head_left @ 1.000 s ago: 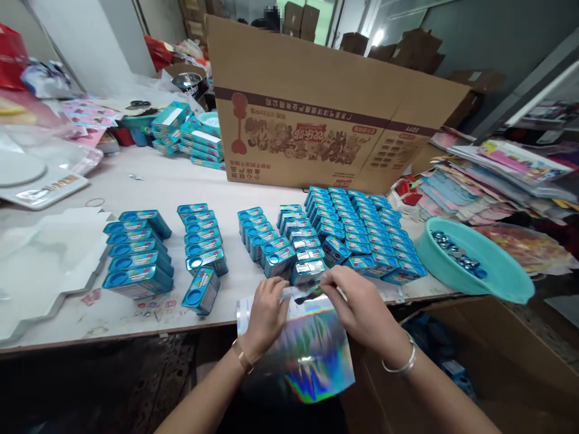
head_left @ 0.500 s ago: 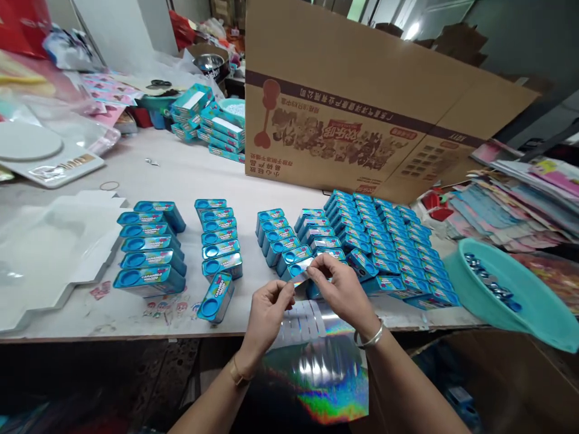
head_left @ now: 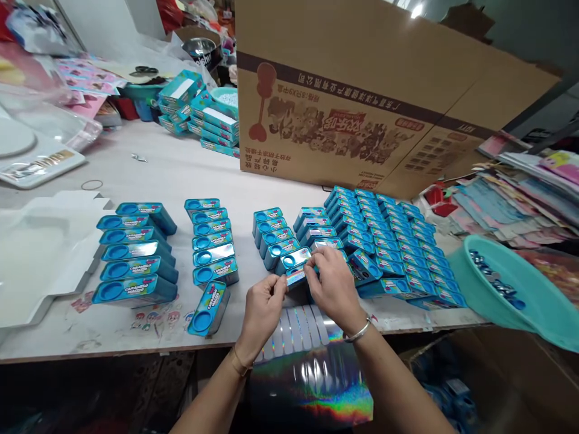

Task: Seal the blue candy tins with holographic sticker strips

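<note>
A small shiny holographic sticker strip (head_left: 296,277) is stretched between my two hands. My left hand (head_left: 263,306) pinches its left end, and my right hand (head_left: 333,283) has the other end in closed fingers. Just beyond the strip stands a blue tin (head_left: 294,259) at the near end of a short row; whether the strip touches a tin I cannot tell. Under my hands a sheet of rainbow-sheen stickers (head_left: 312,380) hangs over the table's front edge, with cut strips on its upper part.
More blue tins stand in rows at left (head_left: 136,289) and right (head_left: 384,247); one tin (head_left: 208,308) sits askew. Behind rises a large cardboard box (head_left: 344,120). A turquoise basin (head_left: 534,289) with shiny blue pieces is at right, flattened white card (head_left: 49,253) at left.
The strip has come down level near the front tins, its rainbow face now showing. My left hand has shifted slightly. The whole view has also shifted a little.
</note>
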A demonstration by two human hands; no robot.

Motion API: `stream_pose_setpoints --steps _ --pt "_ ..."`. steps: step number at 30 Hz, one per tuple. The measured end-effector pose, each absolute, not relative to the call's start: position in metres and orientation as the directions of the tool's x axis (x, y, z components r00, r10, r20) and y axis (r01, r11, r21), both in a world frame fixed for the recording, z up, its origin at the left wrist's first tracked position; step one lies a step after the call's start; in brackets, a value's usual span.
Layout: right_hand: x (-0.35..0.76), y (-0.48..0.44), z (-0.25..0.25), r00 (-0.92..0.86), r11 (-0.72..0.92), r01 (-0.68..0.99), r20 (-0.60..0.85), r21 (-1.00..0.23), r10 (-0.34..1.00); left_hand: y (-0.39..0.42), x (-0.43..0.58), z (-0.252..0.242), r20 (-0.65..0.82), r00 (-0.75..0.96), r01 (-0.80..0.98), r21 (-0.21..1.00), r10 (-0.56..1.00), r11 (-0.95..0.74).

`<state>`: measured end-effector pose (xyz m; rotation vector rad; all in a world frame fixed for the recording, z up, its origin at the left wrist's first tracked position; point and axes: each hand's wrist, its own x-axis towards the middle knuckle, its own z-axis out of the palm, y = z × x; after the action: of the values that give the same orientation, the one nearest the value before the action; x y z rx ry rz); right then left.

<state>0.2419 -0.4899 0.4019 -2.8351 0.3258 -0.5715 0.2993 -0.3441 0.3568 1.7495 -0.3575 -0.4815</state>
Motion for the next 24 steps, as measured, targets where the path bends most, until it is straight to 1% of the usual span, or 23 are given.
stream_pose_setpoints --steps 3,5,8,9,11,14,17,19,20,22,24 --pt "0.244 -0.49 0.395 0.903 -0.955 -0.207 0.333 -0.213 -0.27 -0.348 0.296 0.351 -0.115 0.871 0.006 0.975 -0.478 -0.224" --pt "0.245 -0.489 0.391 0.906 -0.954 -0.212 0.325 -0.211 -0.273 -0.352 0.293 0.348 -0.093 0.879 0.002 0.982 -0.468 -0.19" --pt "0.246 -0.489 0.39 0.893 -0.94 -0.201 0.342 -0.277 -0.292 -0.358 0.292 0.346 -0.082 0.89 0.011 0.987 -0.449 -0.159" --pt "0.246 -0.489 0.39 0.886 -0.931 -0.199 0.35 -0.307 -0.304 -0.359 0.293 0.346 -0.083 0.891 0.004 0.984 -0.447 -0.176" --pt "0.247 -0.49 0.39 0.877 -0.914 -0.192 0.355 -0.358 -0.323 -0.358 0.295 0.344 -0.084 0.893 -0.043 0.961 -0.442 -0.272" --pt "0.248 -0.489 0.389 0.878 -0.905 -0.184 0.349 -0.383 -0.326 -0.352 0.296 0.339 -0.08 0.888 -0.146 0.884 -0.453 -0.444" --pt "0.253 -0.489 0.387 0.87 -0.906 -0.188 0.363 -0.38 -0.333 -0.346 0.283 0.335 0.021 0.875 -0.288 0.825 -0.483 -0.486" --pt "0.255 -0.491 0.387 0.863 -0.902 -0.179 0.377 -0.392 -0.335 -0.345 0.27 0.334 0.094 0.848 -0.404 0.752 -0.522 -0.521" --pt "0.253 -0.493 0.389 0.855 -0.896 -0.161 0.395 -0.413 -0.336 -0.344 0.263 0.334 0.104 0.827 -0.455 0.701 -0.552 -0.549" --pt "0.242 -0.498 0.394 0.805 -0.876 -0.102 0.478 -0.472 -0.351 -0.344 0.251 0.334 0.08 0.777 -0.537 0.602 -0.625 -0.591" --pt "0.219 -0.502 0.401 0.705 -0.854 -0.031 0.594 -0.52 -0.388 -0.343 0.244 0.334 0.049 0.727 -0.592 0.55 -0.685 -0.589"
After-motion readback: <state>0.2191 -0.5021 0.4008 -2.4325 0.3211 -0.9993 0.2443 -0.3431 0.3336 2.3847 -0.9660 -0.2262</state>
